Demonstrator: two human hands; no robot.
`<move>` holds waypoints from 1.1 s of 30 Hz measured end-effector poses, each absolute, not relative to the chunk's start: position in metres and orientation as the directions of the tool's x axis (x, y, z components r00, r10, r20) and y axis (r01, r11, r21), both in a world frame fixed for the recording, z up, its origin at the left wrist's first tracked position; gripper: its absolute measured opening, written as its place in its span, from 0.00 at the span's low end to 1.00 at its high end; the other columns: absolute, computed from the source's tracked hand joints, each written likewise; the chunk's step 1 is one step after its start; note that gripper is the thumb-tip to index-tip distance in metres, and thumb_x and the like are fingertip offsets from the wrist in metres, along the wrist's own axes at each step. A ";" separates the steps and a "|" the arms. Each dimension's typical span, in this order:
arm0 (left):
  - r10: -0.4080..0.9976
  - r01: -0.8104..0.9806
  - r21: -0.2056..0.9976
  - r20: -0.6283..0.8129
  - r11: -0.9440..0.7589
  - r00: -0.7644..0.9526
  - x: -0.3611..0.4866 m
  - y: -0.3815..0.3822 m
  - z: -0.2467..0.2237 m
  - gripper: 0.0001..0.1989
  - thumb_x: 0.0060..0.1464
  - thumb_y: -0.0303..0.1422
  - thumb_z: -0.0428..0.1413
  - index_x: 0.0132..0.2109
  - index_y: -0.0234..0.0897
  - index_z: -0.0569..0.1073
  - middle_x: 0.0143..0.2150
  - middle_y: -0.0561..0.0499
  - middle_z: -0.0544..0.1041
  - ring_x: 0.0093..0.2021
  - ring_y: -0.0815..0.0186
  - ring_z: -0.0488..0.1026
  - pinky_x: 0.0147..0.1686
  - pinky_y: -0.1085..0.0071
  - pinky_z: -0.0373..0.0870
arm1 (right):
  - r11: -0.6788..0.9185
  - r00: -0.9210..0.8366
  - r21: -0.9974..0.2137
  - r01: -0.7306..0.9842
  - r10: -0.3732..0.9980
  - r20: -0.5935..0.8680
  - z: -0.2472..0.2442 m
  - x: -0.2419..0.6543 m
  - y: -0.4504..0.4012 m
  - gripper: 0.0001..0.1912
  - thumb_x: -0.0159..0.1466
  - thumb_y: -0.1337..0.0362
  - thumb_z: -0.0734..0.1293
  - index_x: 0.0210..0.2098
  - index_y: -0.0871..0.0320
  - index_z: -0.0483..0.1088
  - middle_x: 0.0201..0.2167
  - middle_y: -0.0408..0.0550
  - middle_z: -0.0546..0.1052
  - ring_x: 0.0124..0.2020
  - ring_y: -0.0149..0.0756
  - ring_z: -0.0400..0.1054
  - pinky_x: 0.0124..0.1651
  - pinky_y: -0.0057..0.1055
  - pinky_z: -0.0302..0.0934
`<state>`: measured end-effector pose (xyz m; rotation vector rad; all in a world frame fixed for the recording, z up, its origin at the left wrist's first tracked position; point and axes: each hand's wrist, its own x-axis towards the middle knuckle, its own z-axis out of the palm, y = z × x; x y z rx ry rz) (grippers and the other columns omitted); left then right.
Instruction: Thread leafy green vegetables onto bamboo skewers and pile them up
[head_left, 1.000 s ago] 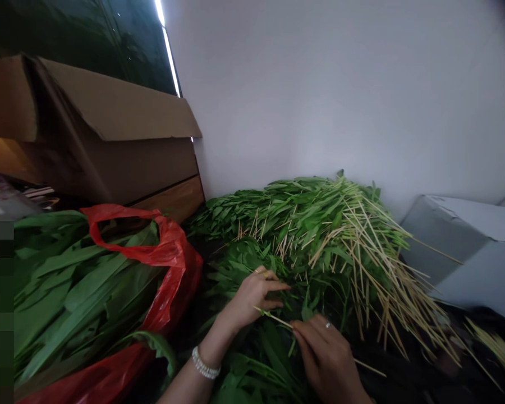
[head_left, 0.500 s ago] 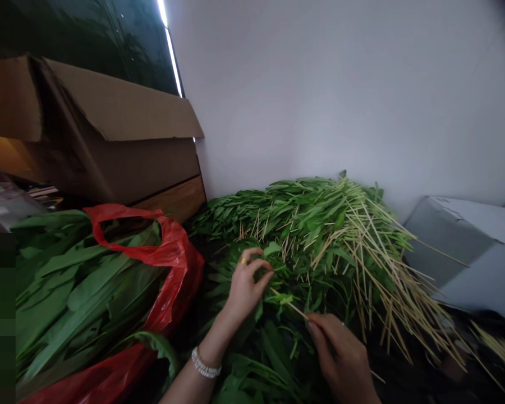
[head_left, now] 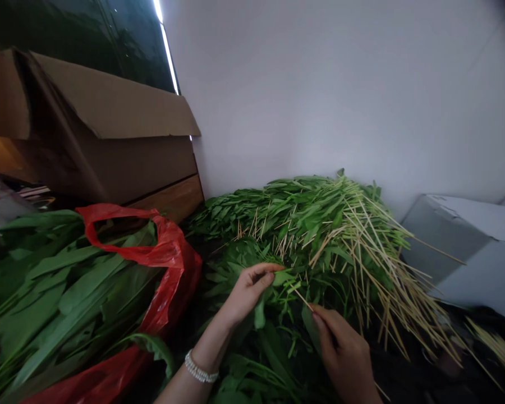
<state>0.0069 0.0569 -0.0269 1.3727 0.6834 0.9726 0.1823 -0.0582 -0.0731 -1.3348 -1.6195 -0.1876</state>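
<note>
Between finger and thumb, my right hand (head_left: 345, 350) grips a thin wooden skewer (head_left: 303, 298) that points up and left. Pieces of green stem (head_left: 293, 285) sit around its far end. My left hand (head_left: 246, 292), with a bead bracelet at the wrist, pinches a green leaf (head_left: 281, 277) close to that end. Loose leafy greens (head_left: 273, 353) lie below and around both hands. Behind them is a heap of skewered greens (head_left: 307, 205), its bare skewer ends (head_left: 387, 280) sticking out to the right and downward.
At left stands a red plastic bag (head_left: 174, 261) full of large leaves (head_left: 84, 297). An open cardboard box (head_left: 138, 168) is behind it. A white box (head_left: 475, 269) stands at right, with more blurred sticks (head_left: 492, 342) in front. The white wall (head_left: 320, 84) closes the back.
My left hand's raised fingers have come down and closed on a leaf beside the skewer's end. My right hand keeps the skewer, moved slightly. The view has shifted a little.
</note>
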 end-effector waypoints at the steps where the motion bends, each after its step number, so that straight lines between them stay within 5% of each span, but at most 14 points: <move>1: 0.864 -0.175 0.984 0.126 -0.045 0.488 0.007 0.056 -0.027 0.17 0.51 0.41 0.60 0.44 0.36 0.79 0.40 0.45 0.80 0.39 0.62 0.74 0.42 0.70 0.67 | 0.382 0.095 -0.441 0.812 0.659 0.746 -0.073 0.182 -0.058 0.10 0.67 0.67 0.58 0.43 0.57 0.71 0.34 0.46 0.77 0.35 0.31 0.74 0.38 0.23 0.66; 7: 0.882 -0.185 0.980 0.152 -0.075 0.446 0.010 0.059 -0.034 0.12 0.46 0.40 0.64 0.37 0.37 0.80 0.30 0.49 0.78 0.32 0.67 0.74 0.38 0.72 0.68 | 0.388 0.071 -0.447 0.806 0.686 0.724 -0.076 0.183 -0.058 0.11 0.67 0.68 0.58 0.44 0.57 0.71 0.34 0.45 0.77 0.35 0.30 0.73 0.39 0.22 0.66; 14: 0.905 -0.172 0.946 0.316 -0.276 0.286 0.007 0.069 -0.036 0.08 0.47 0.36 0.64 0.33 0.36 0.81 0.44 0.43 0.78 0.45 0.59 0.73 0.45 0.66 0.68 | 0.389 0.103 -0.446 0.806 0.650 0.753 -0.070 0.183 -0.059 0.10 0.67 0.67 0.59 0.42 0.57 0.72 0.33 0.46 0.77 0.34 0.31 0.74 0.38 0.23 0.66; 18: 0.920 -0.102 0.959 0.283 -0.265 0.273 0.007 0.067 -0.037 0.09 0.46 0.36 0.64 0.35 0.39 0.82 0.35 0.47 0.79 0.39 0.61 0.74 0.42 0.68 0.68 | 0.398 0.093 -0.447 0.802 0.655 0.750 -0.068 0.181 -0.059 0.11 0.67 0.68 0.58 0.42 0.57 0.72 0.34 0.46 0.77 0.35 0.31 0.74 0.38 0.23 0.66; 33: 0.951 -0.203 0.976 0.132 -0.076 0.279 0.012 0.058 -0.033 0.09 0.44 0.35 0.65 0.33 0.35 0.81 0.29 0.48 0.80 0.32 0.65 0.75 0.38 0.71 0.71 | 0.384 0.099 -0.453 0.805 0.666 0.739 -0.070 0.181 -0.060 0.10 0.67 0.67 0.59 0.43 0.57 0.71 0.34 0.46 0.77 0.34 0.30 0.73 0.38 0.22 0.66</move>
